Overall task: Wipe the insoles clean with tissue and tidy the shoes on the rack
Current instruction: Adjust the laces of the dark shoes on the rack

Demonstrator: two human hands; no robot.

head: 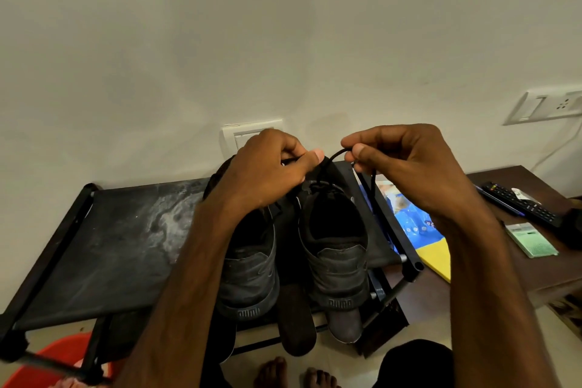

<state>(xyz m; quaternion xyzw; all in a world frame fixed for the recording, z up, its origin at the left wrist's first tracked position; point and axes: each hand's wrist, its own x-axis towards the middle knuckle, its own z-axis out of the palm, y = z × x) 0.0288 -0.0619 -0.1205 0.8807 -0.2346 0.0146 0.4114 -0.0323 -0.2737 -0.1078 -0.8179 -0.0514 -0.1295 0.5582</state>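
Two black sneakers stand side by side on the top shelf of a black shoe rack (104, 246), heels toward me. The right shoe (333, 249) is fully in view; my left forearm covers part of the left shoe (248, 274). A black shoelace (335, 155) loops up from the right shoe's tongue. My left hand (267, 170) pinches one end of it between thumb and fingers. My right hand (406, 164) pinches the other part, with a strand hanging down beside it. Two dark insoles (296, 321) stick out from the lower shelf under the shoes. No tissue is in view.
A dark wooden table (519, 274) stands right of the rack with a remote control (519, 203), a green card (532, 239) and a blue-and-yellow packet (419, 227). A red tub (56, 362) sits at the lower left. My bare feet (296, 373) are on the tiled floor. Wall sockets (544, 107) are behind.
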